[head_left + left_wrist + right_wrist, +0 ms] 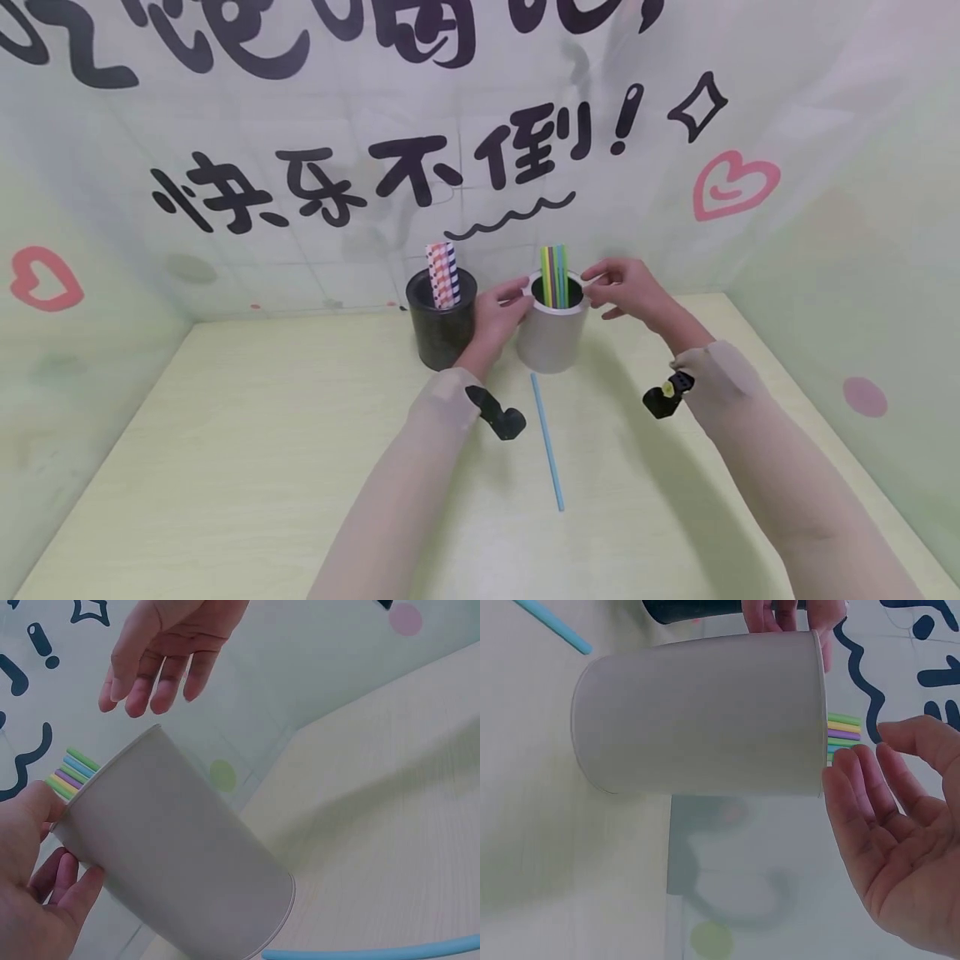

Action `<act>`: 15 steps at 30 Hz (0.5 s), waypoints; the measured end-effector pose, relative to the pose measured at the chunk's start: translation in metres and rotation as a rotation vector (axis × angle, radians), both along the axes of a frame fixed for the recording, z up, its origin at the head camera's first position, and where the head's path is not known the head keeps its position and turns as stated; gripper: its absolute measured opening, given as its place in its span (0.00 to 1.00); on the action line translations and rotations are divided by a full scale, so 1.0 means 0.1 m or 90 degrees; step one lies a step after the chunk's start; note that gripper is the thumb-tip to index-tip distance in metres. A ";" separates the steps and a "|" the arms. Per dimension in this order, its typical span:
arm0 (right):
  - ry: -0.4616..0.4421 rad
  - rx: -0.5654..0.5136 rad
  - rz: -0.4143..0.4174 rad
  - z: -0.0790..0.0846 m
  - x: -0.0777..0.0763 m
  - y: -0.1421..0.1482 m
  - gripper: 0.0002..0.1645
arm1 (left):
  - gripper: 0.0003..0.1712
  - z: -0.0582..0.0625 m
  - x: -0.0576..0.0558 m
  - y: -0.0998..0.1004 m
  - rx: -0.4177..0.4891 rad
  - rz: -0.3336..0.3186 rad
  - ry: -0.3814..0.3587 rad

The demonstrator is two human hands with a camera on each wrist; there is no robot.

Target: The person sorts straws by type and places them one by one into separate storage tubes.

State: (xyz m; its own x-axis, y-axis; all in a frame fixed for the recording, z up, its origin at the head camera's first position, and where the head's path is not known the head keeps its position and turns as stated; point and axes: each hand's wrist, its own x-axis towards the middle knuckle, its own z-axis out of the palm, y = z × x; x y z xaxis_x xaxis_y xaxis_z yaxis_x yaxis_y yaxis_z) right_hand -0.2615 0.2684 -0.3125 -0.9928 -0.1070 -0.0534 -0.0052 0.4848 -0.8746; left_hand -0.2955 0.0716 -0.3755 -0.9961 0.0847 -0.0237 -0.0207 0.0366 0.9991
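Observation:
A light grey cup [551, 342] stands upright on the table, holding several coloured straws [555, 275]. My left hand [501, 315] holds it at the rim's left side, thumb by the edge and fingers against the outer wall, as the left wrist view [45, 877] shows. At the opposite side is my right hand [626, 292], its fingers loosely bent and fingertips close by the rim; in the right wrist view the palm [907, 862] holds nothing. A single blue straw [547, 442] lies on the table in front of the cup.
Just left of my left hand stands a black cup [442, 337] with several patterned paper straws [442, 275]. Behind both cups rises a white backdrop [360, 275] with black lettering. Side panels border the pale wooden table [247, 433].

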 end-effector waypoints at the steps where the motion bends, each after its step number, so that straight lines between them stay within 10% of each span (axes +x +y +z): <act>1: -0.003 0.005 0.007 -0.01 0.03 0.02 0.20 | 0.21 0.00 0.00 0.00 -0.001 -0.001 -0.001; 15: -0.043 0.003 0.068 -0.38 0.34 0.04 0.19 | 0.21 -0.01 -0.01 0.02 0.008 0.003 -0.006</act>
